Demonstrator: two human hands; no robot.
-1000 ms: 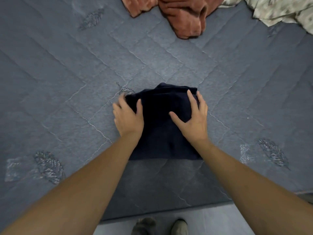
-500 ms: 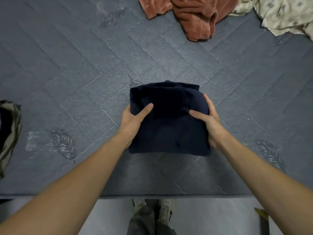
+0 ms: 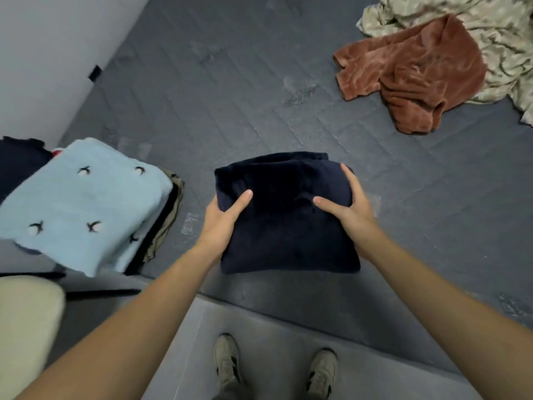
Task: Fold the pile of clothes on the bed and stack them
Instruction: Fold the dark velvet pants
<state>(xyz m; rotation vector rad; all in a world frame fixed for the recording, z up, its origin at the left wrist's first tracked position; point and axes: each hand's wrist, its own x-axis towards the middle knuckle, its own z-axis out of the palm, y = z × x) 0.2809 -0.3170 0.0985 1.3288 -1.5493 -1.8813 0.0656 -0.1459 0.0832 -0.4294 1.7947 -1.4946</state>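
Note:
A folded dark navy garment (image 3: 285, 223) is lifted above the near edge of the grey quilted bed (image 3: 230, 96). My left hand (image 3: 223, 219) grips its left side, thumb on top and fingers underneath. My right hand (image 3: 350, 210) grips its right side the same way. To the left lies a stack of folded clothes topped by a light blue garment with small bird motifs (image 3: 83, 203). At the far right an unfolded rust-brown garment (image 3: 415, 79) lies crumpled, partly over a pale patterned cloth (image 3: 490, 27).
A white wall (image 3: 52, 47) borders the bed on the left. A cream cushion-like object (image 3: 26, 319) sits at the lower left. My shoes (image 3: 277, 368) stand on the grey floor below the bed edge. Dark and olive folded items (image 3: 170, 220) show under the blue garment.
Both hands went from pressing flat on the navy garment to gripping its sides and lifting it. The view has swung left, bringing the folded stack into sight.

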